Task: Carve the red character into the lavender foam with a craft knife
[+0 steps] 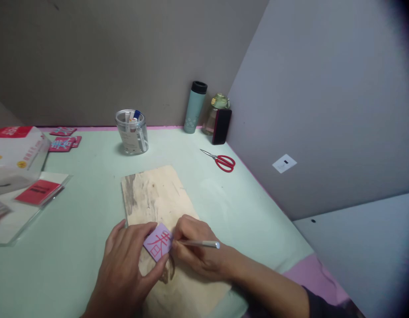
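A small square purple block (157, 241) bears a red character and sits over the wooden board. My left hand (129, 263) grips it by opposite edges, with the thumb at the lower side and a finger at the top corner. In my right hand (197, 247) is a slim pen-like tool with a silver shaft (204, 243), pinched between thumb and fingers. Its tip points at the block's right edge and is hidden by my fingers. Beneath both hands lies the pale wooden board (158, 190), stained dark in places.
Red-handled scissors (224, 162) lie beyond the board. Further back stand a clear jar of pens (133, 134), a teal tumbler (195, 108), a green-lidded bottle (219, 104) and a phone (222, 127). Leftward are pink carved blocks (61, 144), a plastic bag (20, 154) and a red packet (37, 192).
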The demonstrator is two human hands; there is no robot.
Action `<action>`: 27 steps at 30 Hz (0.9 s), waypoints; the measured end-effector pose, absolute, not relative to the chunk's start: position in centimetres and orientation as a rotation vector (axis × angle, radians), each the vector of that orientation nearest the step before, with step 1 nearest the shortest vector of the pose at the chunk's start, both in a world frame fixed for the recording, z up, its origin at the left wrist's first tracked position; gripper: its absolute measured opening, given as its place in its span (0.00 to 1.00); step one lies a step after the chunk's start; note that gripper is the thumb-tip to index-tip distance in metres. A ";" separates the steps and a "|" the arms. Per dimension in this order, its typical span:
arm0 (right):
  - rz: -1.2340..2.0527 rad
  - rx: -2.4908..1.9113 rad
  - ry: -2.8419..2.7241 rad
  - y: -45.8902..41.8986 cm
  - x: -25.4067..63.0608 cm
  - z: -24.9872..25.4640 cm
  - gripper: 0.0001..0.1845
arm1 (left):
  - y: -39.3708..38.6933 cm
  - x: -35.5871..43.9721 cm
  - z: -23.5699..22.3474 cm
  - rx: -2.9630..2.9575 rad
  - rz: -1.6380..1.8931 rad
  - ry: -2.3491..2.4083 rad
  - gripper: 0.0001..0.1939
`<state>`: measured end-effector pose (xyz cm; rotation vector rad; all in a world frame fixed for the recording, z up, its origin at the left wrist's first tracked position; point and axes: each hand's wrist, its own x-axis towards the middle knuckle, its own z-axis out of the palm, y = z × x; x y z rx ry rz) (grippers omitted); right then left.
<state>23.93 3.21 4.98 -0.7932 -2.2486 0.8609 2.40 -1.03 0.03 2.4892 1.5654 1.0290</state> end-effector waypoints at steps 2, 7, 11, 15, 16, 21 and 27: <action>0.869 -0.802 -2.251 3.2 23.9 5.0 0.07 | -0.9 2.4 0.0 2.490 1.026 1.567 0.20; 0.881 -0.794 -2.211 3.2 23.9 5.0 0.07 | -0.9 2.4 0.1 2.504 1.025 1.565 0.19; 0.873 -0.793 -2.215 3.3 23.9 4.9 0.07 | -1.1 2.3 0.1 2.503 1.017 1.568 0.19; 0.881 -0.816 -2.218 3.2 23.9 4.9 0.07 | -1.1 2.4 0.1 2.494 1.017 1.564 0.20; 0.876 -0.820 -2.215 3.2 23.9 4.9 0.07 | -1.1 2.4 0.1 2.491 1.015 1.563 0.20; 0.834 -0.852 -2.168 3.0 23.7 4.6 0.08 | -0.9 2.1 -0.2 2.486 1.018 1.555 0.21; 0.793 -0.878 -2.148 3.1 23.6 4.3 0.10 | -0.9 1.2 -0.9 2.530 0.960 1.437 0.35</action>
